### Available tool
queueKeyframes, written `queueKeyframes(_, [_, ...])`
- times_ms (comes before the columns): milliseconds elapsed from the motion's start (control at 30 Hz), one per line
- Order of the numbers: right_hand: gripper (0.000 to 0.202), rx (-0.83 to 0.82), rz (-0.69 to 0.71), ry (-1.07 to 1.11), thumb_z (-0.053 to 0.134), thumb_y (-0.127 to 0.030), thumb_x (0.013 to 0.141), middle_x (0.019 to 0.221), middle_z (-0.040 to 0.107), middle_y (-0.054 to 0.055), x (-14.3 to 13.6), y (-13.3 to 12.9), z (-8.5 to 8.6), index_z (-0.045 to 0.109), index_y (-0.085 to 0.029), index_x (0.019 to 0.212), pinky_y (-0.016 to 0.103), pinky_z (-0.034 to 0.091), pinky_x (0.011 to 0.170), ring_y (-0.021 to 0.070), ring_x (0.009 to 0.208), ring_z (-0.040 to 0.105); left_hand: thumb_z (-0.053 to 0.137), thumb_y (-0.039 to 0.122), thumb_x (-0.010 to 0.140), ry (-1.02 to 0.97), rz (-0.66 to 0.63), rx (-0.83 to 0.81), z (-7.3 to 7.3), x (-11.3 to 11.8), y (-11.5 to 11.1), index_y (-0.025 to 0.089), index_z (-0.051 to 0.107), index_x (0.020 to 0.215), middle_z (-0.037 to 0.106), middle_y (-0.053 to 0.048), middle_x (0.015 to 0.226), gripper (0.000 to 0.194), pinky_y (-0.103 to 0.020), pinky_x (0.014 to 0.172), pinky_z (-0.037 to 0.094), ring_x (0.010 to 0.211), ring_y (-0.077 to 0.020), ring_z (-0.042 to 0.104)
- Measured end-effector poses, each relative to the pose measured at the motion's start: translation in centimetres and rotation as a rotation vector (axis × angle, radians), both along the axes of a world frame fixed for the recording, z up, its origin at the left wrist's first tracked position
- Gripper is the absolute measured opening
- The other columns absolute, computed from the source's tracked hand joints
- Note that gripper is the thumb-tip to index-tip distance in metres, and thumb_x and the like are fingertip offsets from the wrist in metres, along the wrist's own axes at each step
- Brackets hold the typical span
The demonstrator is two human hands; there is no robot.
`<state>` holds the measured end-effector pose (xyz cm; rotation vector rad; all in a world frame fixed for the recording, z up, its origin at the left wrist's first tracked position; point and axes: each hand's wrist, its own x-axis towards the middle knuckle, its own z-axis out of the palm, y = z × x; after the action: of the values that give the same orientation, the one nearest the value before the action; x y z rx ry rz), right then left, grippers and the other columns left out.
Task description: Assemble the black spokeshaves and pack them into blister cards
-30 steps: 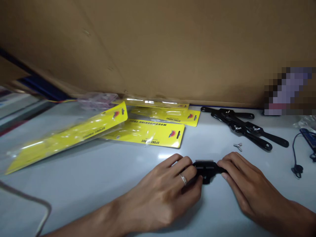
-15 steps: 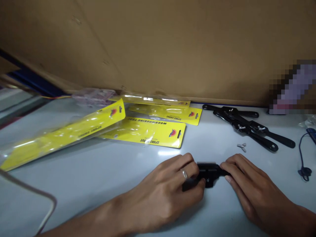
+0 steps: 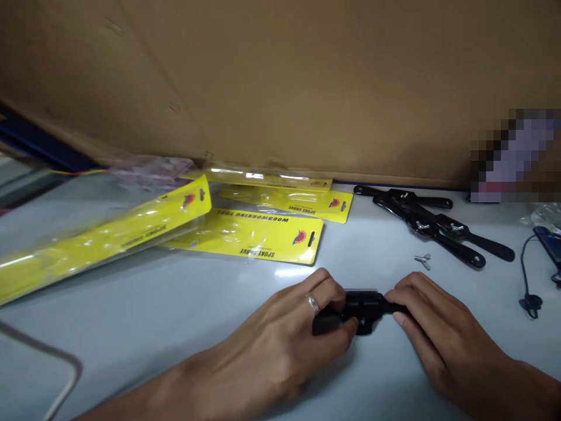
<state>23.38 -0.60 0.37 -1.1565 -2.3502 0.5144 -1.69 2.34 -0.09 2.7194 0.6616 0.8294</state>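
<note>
Pale table [image 3: 175, 310] spreads beneath the black spokeshave [image 3: 363, 304], near centre, clamped in your left hand [image 3: 280, 339] and pinched by your right hand [image 3: 442, 327]. Slipping fingers could catch its metal edge [image 3: 362, 290]; a far-ward nudge could scatter the wing screw [image 3: 423, 261].

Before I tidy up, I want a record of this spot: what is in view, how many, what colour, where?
Held tool: one, black, between both hands
Loose tools: three, black, overlapping, far right
Winged screw: one, silver, near the loose tools
Packs: at least four, yellow and clear, left to centre
Crumpled plastic: pinkish, behind packs
Clear plastic: right edge
Corded cap: one, dark blue, right
Cable: one, pale, lower left
Blue bar: one, left
Cardboard: brown, back
Pixelated patch: one, purplish, unreadable, right
Table: one, pale, beneath
Ring: one, silver, left hand
Hands: two, bare, front
</note>
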Motion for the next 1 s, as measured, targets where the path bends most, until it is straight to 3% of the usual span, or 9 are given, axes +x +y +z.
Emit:
queueKeyframes(133, [0.030,0.067,-0.058,-0.025,0.042,-0.009,0.100,0.102,0.061,0.008,0.1,-0.4,-0.6,0.053,-0.019,0.126,0.035,0.054,0.078,0.0203,0.090,0.058,0.052,0.004,0.091,0.006,0.009,-0.005,0.0,-0.2,-0.1,0.017,0.065,0.106,0.056,-0.008,0.100,0.024,-0.024,0.057,0.044,0.082,-0.0161,0.052])
queueKeyframes(267, [0.063,0.088,-0.035,-0.118,0.041,-0.007,0.096,0.106,0.062,0.010,0.3,-0.6,-0.9,0.029,-0.016,0.157,0.039,0.055,0.082,0.0231,0.094,0.058,0.057,0.004,0.087,-0.001,0.042,0.037,0.0,-0.1,-0.3,0.018,0.066,0.107,0.056,-0.009,0.100,0.025,-0.026,0.057,0.043,0.079,-0.0166,0.052])
queueKeyframes(333, [0.067,0.069,0.012,-0.150,0.041,-0.005,0.092,0.100,0.061,0.009,0.2,-0.4,-0.5,0.030,-0.017,0.157,0.037,0.055,0.074,0.0224,0.087,0.057,0.058,0.005,0.088,0.000,0.047,0.049,0.0,0.0,-0.3,0.018,0.067,0.101,0.055,-0.008,0.097,0.020,-0.025,0.056,0.041,0.078,-0.0165,0.050])
queueKeyframes(433, [0.061,0.045,0.040,-0.168,0.041,-0.004,0.090,0.090,0.058,0.007,-0.2,0.1,0.3,0.044,-0.017,0.150,0.033,0.051,0.065,0.0200,0.078,0.055,0.057,0.007,0.093,-0.005,0.036,0.062,0.2,0.2,-0.2,0.017,0.066,0.092,0.053,-0.006,0.092,0.014,-0.025,0.054,0.038,0.076,-0.0154,0.047])
queueKeyframes(567, [0.056,-0.015,0.037,-0.179,0.042,-0.002,0.090,0.086,0.056,0.005,-0.5,0.4,0.9,0.054,-0.020,0.142,0.030,0.047,0.063,0.0185,0.076,0.053,0.056,0.008,0.095,0.030,0.028,0.095,0.7,0.2,0.0,0.016,0.067,0.090,0.054,-0.005,0.089,0.014,-0.024,0.054,0.039,0.075,-0.0150,0.047])
queueKeyframes(767, [0.055,-0.016,0.018,-0.147,0.044,-0.002,0.090,0.086,0.057,0.005,-0.4,0.3,0.7,0.057,-0.023,0.139,0.029,0.045,0.063,0.0182,0.076,0.052,0.056,0.007,0.094,0.045,0.010,0.164,1.0,0.2,-0.1,0.015,0.068,0.093,0.055,-0.006,0.086,0.014,-0.025,0.054,0.042,0.075,-0.0163,0.048])
queueKeyframes(1000, [0.060,-0.007,0.055,-0.139,0.042,-0.002,0.089,0.088,0.055,0.005,-0.2,0.2,0.5,0.050,-0.021,0.146,0.031,0.046,0.064,0.0187,0.076,0.051,0.052,0.005,0.095,0.016,0.007,0.167,0.5,0.3,-0.1,0.014,0.068,0.091,0.056,-0.007,0.086,0.019,-0.027,0.053,0.041,0.075,-0.0170,0.046])
